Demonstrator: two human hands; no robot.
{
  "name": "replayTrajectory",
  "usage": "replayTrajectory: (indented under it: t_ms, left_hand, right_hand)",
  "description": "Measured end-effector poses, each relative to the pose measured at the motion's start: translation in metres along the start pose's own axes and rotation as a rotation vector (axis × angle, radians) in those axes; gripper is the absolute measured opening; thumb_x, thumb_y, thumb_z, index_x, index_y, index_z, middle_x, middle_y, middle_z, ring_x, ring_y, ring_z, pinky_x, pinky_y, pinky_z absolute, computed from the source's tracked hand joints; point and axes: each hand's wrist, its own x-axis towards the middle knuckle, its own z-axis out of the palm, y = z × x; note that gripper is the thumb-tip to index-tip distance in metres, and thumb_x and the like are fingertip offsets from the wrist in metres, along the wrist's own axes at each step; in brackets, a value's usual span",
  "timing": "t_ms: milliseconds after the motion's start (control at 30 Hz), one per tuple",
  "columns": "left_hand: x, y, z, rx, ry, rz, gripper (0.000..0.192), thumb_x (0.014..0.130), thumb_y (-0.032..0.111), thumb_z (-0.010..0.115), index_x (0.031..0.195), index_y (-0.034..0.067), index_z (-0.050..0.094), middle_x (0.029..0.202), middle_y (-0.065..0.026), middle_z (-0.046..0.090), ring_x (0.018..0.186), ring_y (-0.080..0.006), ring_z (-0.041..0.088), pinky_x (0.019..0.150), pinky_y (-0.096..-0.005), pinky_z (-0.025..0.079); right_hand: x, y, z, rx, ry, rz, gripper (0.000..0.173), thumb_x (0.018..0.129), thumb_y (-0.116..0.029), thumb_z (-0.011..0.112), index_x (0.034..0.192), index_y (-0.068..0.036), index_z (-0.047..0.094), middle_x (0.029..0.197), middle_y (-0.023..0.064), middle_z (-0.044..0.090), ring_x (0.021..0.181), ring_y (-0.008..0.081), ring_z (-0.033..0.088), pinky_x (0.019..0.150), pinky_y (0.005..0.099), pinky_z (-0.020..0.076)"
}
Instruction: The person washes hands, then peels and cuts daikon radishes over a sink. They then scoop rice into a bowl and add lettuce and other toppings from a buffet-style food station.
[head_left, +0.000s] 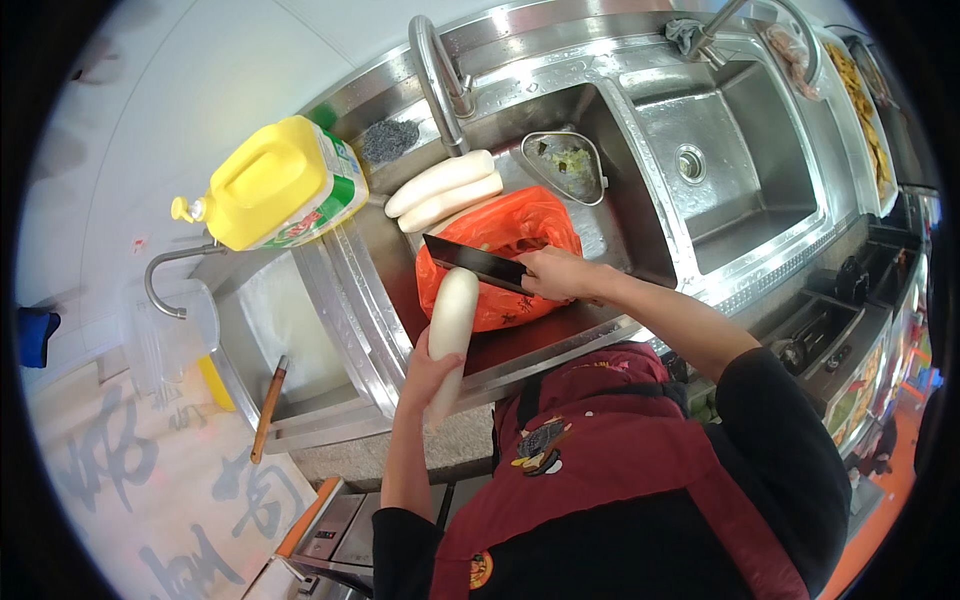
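Observation:
My left hand (436, 369) grips a large white radish (454, 309) near its lower end, with the other end pointing away from me. In my right hand (553, 271) is a dark-bladed cleaver (469, 260); its blade lies just past the radish's far end, and I cannot tell whether they touch. Below both is an orange-red plastic bag (499, 315) with its mouth open, standing in the middle sink basin (637, 225). Beside the bag, two pale peeled radishes (442, 184) rest side by side, with part of another just visible under them.
A yellow detergent jug (274, 184) stands left of the faucet (439, 82), near a steel wool pad (390, 140). A strainer (562, 166) with green scraps sits in the basin. A wooden-handled tool (268, 412) leans over the left basin's edge. Another basin (720, 150) lies right.

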Motion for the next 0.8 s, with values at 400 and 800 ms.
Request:
replayTrajectory:
  t_ms: [400,800]
  left_hand:
    - [-0.013,0.032,0.039,0.206,0.322,0.276,0.081,0.069,0.014,0.077,0.142,0.006,0.044,0.128,-0.0151,0.058,0.115,-0.0281,0.059,0.097,-0.0387,0.048]
    - [-0.035,0.081,0.051,-0.862,0.553,0.594,0.054,0.093,0.001,0.059,0.142,0.001,0.037,0.138,-0.0156,0.051,0.126,-0.0305,0.053,0.107,-0.0519,0.045]
  right_hand:
    - [0.027,0.048,0.067,-0.042,0.197,-0.030,0.027,0.089,-0.022,0.056,0.106,-0.001,0.060,0.088,0.0266,0.068,0.084,0.0463,0.065,0.078,0.0536,0.0523]
    - [-0.124,0.003,-0.006,0.294,0.491,0.099,0.026,0.090,-0.017,0.058,0.108,0.001,0.061,0.071,0.0231,0.064,0.068,0.0429,0.065,0.063,0.0482,0.0511]
